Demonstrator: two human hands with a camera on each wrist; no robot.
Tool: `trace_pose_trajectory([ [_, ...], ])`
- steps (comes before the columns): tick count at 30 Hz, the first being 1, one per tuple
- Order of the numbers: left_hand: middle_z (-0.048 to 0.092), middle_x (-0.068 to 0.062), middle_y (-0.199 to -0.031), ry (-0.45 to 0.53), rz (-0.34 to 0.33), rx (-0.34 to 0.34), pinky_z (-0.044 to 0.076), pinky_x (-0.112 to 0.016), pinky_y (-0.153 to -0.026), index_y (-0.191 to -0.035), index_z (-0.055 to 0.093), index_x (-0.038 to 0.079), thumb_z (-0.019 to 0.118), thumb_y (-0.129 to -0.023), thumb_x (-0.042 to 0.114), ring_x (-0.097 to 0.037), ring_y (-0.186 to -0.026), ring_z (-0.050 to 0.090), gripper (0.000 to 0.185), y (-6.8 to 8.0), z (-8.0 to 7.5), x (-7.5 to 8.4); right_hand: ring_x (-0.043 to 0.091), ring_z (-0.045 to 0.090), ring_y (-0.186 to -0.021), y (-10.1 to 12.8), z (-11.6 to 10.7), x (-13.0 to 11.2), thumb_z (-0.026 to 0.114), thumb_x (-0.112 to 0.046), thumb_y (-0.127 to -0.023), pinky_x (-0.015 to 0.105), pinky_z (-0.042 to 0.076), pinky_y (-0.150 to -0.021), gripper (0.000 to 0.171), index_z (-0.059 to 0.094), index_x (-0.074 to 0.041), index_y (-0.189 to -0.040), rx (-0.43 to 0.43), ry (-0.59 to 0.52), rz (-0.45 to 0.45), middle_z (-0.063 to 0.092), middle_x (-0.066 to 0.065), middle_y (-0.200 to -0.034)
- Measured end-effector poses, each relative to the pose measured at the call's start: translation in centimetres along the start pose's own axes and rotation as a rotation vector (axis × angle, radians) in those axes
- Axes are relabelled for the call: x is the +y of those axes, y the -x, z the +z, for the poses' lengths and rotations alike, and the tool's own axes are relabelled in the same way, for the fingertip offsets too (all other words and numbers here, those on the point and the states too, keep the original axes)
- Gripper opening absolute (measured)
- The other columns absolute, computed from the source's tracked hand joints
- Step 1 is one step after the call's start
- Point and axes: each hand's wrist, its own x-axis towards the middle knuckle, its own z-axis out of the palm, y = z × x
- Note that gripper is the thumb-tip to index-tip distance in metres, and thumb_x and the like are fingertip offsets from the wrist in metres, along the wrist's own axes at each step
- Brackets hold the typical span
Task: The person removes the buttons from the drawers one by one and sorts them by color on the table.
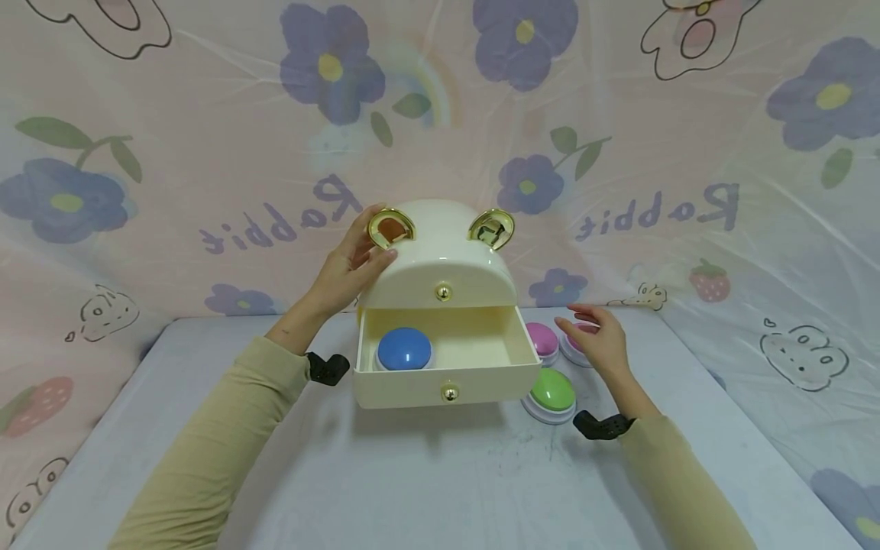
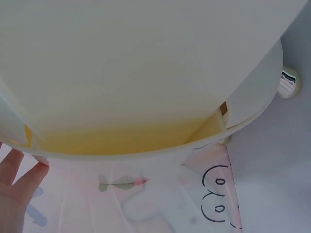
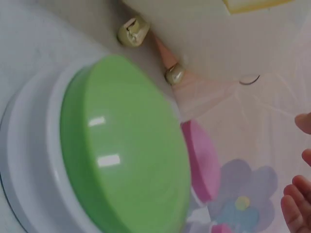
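Observation:
A cream dome-shaped box point(image 1: 440, 263) with two gold ears stands at the middle of the table. Its lower drawer point(image 1: 447, 388) is pulled out, with a blue dome button point(image 1: 404, 348) in its left half. My left hand point(image 1: 364, 252) rests on the box's top left, beside the left ear, fingers fairly straight point(image 2: 14, 179). My right hand point(image 1: 587, 328) hovers with relaxed fingers over a pink button point(image 1: 572, 347) to the right of the box and holds nothing. Another pink button point(image 1: 543, 341) and a green button point(image 1: 552, 389) lie beside the drawer.
The grey table point(image 1: 426, 489) is backed by a floral plastic sheet point(image 1: 687, 153) on three sides. In the right wrist view the green button point(image 3: 121, 145) fills the frame, with a pink button point(image 3: 204, 160) and the box's gold feet point(image 3: 133, 30) behind it.

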Motion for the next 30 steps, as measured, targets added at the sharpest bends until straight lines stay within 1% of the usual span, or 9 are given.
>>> trace_pose_trajectory([
  [5,0.045,-0.013,-0.144,-0.010,0.004,-0.001,0.025,-0.052,-0.115,-0.149,0.025,0.040,0.060,-0.095,0.021,-0.030,-0.137,0.040,0.067,0.0,0.0,-0.3,0.035,0.052,-0.119,0.5,0.2,-1.3,0.069,-0.036,-0.088,0.046,0.044,-0.100,0.054,0.057,-0.003,-0.128,-0.030,0.009,-0.026,0.051,0.019,-0.133],
  [6,0.045,-0.013,-0.144,-0.011,0.003,-0.002,0.025,-0.052,-0.115,-0.149,0.024,0.040,0.060,-0.095,0.021,-0.030,-0.138,0.040,0.067,0.0,0.0,-0.3,0.035,0.053,-0.118,0.6,0.3,-1.5,0.069,-0.036,-0.088,0.043,0.046,-0.098,0.053,0.058,-0.003,-0.127,-0.033,0.010,-0.038,0.052,0.019,-0.132],
  [9,0.044,-0.015,-0.145,-0.010,-0.008,-0.006,0.024,-0.052,-0.115,-0.150,0.024,0.037,0.059,-0.096,0.020,-0.031,-0.138,0.039,0.067,0.1,0.0,0.2,0.032,0.056,-0.114,0.8,0.4,-1.9,0.070,-0.035,-0.087,0.024,0.047,-0.090,0.050,0.060,-0.004,-0.126,-0.039,0.006,-0.079,0.055,0.016,-0.130],
  [13,0.044,-0.015,-0.145,-0.005,-0.012,-0.004,0.024,-0.053,-0.115,-0.150,0.023,0.036,0.059,-0.095,0.019,-0.031,-0.138,0.038,0.068,0.1,0.0,0.3,0.024,0.057,-0.109,1.1,0.5,-2.6,0.071,-0.033,-0.087,0.009,0.043,-0.081,0.047,0.061,-0.005,-0.124,-0.046,-0.021,-0.127,0.058,0.014,-0.128],
  [17,0.046,-0.013,-0.144,-0.013,-0.007,0.000,0.025,-0.053,-0.115,-0.149,0.025,0.040,0.060,-0.095,0.022,-0.029,-0.138,0.040,0.067,0.0,0.0,0.0,0.008,0.055,-0.103,1.6,0.6,-3.4,0.071,-0.030,-0.087,0.008,0.044,-0.081,0.044,0.062,-0.004,-0.121,-0.042,-0.045,-0.176,0.059,0.012,-0.125],
  [20,0.046,-0.013,-0.144,-0.018,-0.006,0.002,0.025,-0.053,-0.115,-0.149,0.025,0.040,0.060,-0.095,0.023,-0.030,-0.137,0.040,0.067,0.0,-0.1,0.0,0.002,0.055,-0.100,2.0,0.6,-4.2,0.071,-0.024,-0.088,0.008,0.045,-0.081,0.039,0.063,-0.002,-0.118,-0.035,-0.076,-0.224,0.061,0.013,-0.121],
  [24,0.045,-0.014,-0.144,-0.013,-0.001,0.002,0.025,-0.053,-0.115,-0.149,0.025,0.039,0.060,-0.095,0.022,-0.031,-0.137,0.040,0.067,0.0,-0.1,0.0,0.003,0.058,-0.098,2.5,0.5,-5.6,0.071,-0.012,-0.087,0.009,0.046,-0.080,0.033,0.063,0.001,-0.116,-0.037,-0.144,-0.287,0.065,0.010,-0.115],
  [28,0.046,-0.014,-0.144,-0.009,0.002,0.001,0.025,-0.053,-0.115,-0.149,0.025,0.039,0.059,-0.095,0.021,-0.031,-0.137,0.040,0.067,0.0,-0.1,-0.1,0.004,0.061,-0.096,2.9,0.4,-7.3,0.071,-0.004,-0.085,0.010,0.048,-0.078,0.031,0.064,0.004,-0.114,-0.051,-0.197,-0.331,0.065,-0.005,-0.107],
  [30,0.046,-0.013,-0.144,-0.006,0.002,0.001,0.025,-0.053,-0.115,-0.149,0.025,0.039,0.059,-0.095,0.021,-0.030,-0.137,0.040,0.066,0.0,0.0,-0.1,0.004,0.062,-0.096,3.2,0.4,-8.2,0.070,-0.003,-0.085,0.011,0.048,-0.078,0.030,0.064,0.004,-0.113,-0.063,-0.210,-0.347,0.066,-0.006,-0.106],
])
